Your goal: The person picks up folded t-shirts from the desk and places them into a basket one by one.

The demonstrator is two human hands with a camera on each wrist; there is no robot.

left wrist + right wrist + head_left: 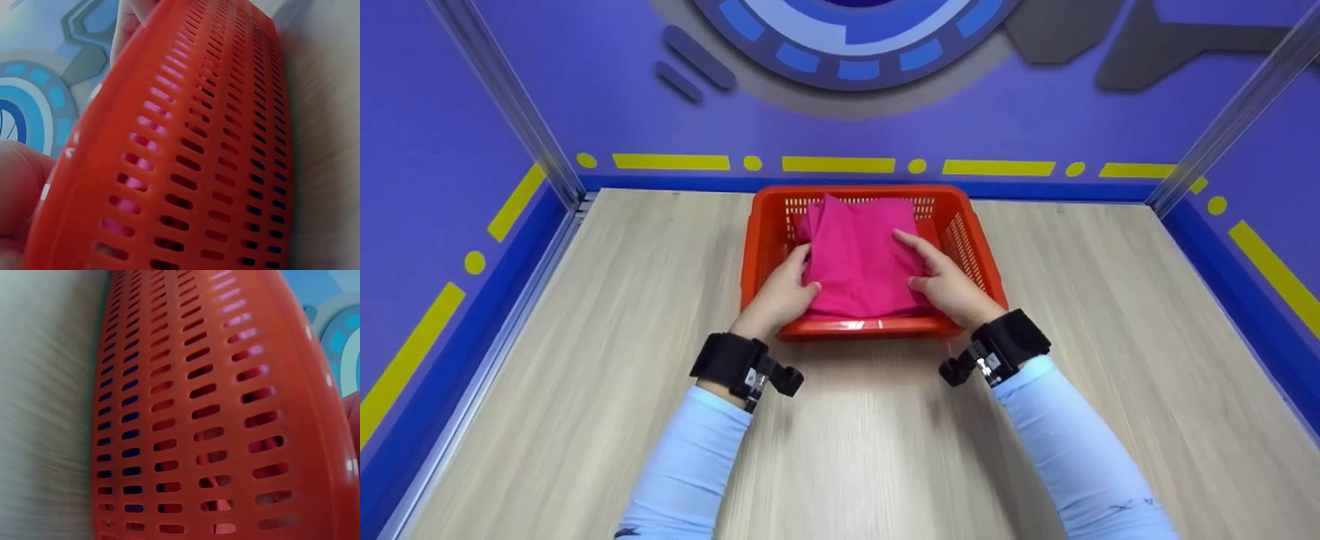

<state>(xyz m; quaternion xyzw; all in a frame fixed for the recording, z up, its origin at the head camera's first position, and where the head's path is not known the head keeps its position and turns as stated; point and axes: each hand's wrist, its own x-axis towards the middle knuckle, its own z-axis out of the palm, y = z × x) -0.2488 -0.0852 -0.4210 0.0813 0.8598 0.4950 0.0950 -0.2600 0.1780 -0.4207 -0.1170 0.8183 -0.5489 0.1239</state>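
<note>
A folded bright pink cloth [864,259] lies in a red-orange plastic basket [870,328] in the head view. My left hand [781,296] reaches over the near left rim, its fingers along the cloth's left side and the thumb at its front left edge. Over the right rim, my right hand [952,289] touches the cloth's right side with extended index finger and thumb; its other fingers are mostly hidden. Both wrist views look at slotted walls of the basket [84,185], with pink showing through the upper slots.
Red material [928,231] shows inside the basket beside the cloth, and dark blue shows through its lower slots. The basket stands on a wood-grain table [660,300] near the blue-purple back wall [622,112]. Side panels with metal posts [510,82] flank the table.
</note>
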